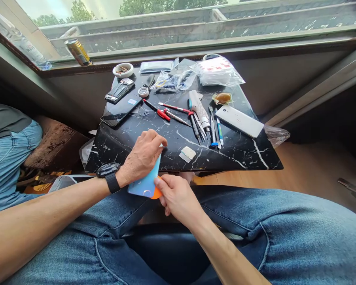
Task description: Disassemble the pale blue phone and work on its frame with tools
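A light-blue, phone-shaped panel (145, 183) is held tilted over the table's near edge; I cannot tell if it is a whole phone or only its back. My left hand (144, 153) lies over its far end with the fingers wrapped round it. At the panel's near corner, an orange thin pry card (156, 193) sticks out along the edge. My right hand (178, 193) pinches this card between thumb and fingers, close against the panel. How far the card reaches beneath the panel is hidden. To the right of the panel lies a small whitish pad (188, 153) on the table.
The black marble-patterned table (225, 155) bears screwdrivers, tweezers (201, 126), a grey electric screwdriver (199, 107), a white phone (239, 120), a black phone (121, 111), an opened phone (119, 90) and plastic bags (216, 71). Another person's leg (14, 150) is at left.
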`<state>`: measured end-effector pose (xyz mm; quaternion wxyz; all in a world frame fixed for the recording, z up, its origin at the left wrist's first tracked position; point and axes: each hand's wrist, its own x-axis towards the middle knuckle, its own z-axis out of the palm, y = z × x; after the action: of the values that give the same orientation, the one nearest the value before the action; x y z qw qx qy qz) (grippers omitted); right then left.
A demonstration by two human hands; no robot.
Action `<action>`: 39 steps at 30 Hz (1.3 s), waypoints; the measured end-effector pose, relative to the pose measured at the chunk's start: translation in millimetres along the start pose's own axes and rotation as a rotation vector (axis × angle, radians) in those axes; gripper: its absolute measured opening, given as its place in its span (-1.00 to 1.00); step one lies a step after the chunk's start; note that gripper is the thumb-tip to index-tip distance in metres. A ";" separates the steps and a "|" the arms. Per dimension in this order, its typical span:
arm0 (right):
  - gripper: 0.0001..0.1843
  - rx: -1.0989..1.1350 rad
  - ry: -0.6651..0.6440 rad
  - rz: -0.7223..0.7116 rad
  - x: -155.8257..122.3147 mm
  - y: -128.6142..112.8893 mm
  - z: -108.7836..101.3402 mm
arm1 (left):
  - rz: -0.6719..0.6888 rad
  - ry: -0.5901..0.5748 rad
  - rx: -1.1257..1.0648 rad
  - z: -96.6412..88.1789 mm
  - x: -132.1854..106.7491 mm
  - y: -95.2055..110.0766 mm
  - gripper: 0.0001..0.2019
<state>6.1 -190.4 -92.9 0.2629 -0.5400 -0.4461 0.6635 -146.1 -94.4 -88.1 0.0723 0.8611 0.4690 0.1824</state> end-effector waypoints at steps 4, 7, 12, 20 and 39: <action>-0.58 0.050 0.037 0.026 4.5 -1.3 1.8 | 0.014 -0.005 -0.001 -0.1 1.8 0.9 -0.78; -0.66 0.238 -0.013 0.066 -0.8 6.0 0.9 | 0.029 -0.012 0.004 -1.1 3.6 1.7 -0.77; -0.61 0.263 -0.044 0.062 -3.3 11.0 -2.2 | 0.044 -0.004 0.007 -2.1 5.2 3.0 -0.82; -0.52 0.101 0.127 -0.069 -12.5 18.1 -7.1 | -0.086 0.082 0.020 3.7 6.4 8.5 -0.93; -0.55 0.278 0.101 0.097 -30.2 12.3 20.3 | -0.188 0.143 0.003 8.3 5.2 13.2 -0.93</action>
<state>-3.2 -227.5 -88.8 0.3246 -0.5521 -0.3096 0.7029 -130.0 -97.0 -90.6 0.0541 0.7983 0.5518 0.2353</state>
